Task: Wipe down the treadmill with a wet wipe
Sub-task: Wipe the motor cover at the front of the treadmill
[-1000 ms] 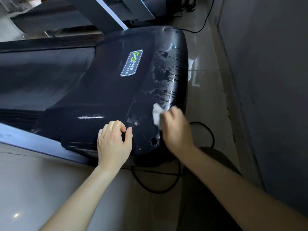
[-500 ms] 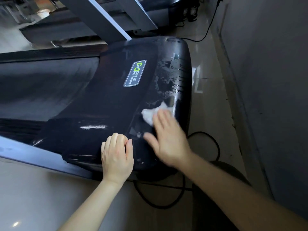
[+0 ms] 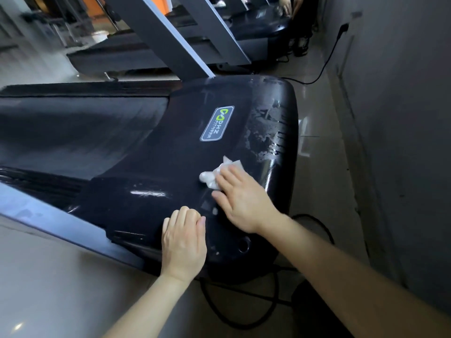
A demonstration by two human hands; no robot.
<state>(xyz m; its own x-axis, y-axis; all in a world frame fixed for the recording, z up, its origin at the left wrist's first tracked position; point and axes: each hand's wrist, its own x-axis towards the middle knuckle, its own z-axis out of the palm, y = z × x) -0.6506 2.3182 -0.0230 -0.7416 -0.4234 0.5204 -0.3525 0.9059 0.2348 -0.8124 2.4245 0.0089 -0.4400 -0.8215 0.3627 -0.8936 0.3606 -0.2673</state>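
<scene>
A glossy tiled floor (image 3: 48, 276) fills the lower left of the frame and a grey wall (image 3: 402, 118) runs down the right, with the treadmill (image 3: 136, 152) lying across the middle between them and a second machine (image 3: 258, 28) at the top. I read this as the middle of the wiping step, on the black motor cover (image 3: 175, 191) at the treadmill's front end. The wet wipe (image 3: 220, 173) sits bunched on the cover below the green logo badge (image 3: 217, 123), centre frame. The right hand (image 3: 244, 203) lies flat on the wipe's near part, fingers straight and close together, pressing it onto the plastic rather than pinching it. The left hand (image 3: 183, 242) rests on the cover's near edge, lower centre, fingers loosely bent and holding nothing; I take it as a brace. Wet streaks (image 3: 271, 132) shine toward the cover's right edge, above the wipe, so I judge that strip done, while the area around the badge and toward the belt (image 3: 73, 132) at the left looks dry. My next move calls for sliding the wipe leftward across the badge with even pressure, palm flat so the wipe does not roll out from under the fingers. After that I would shift the bracing hand so the patch beneath it gets wiped too. A black cable (image 3: 219, 311) loops on the floor below the cover's near end, apart from both hands.
</scene>
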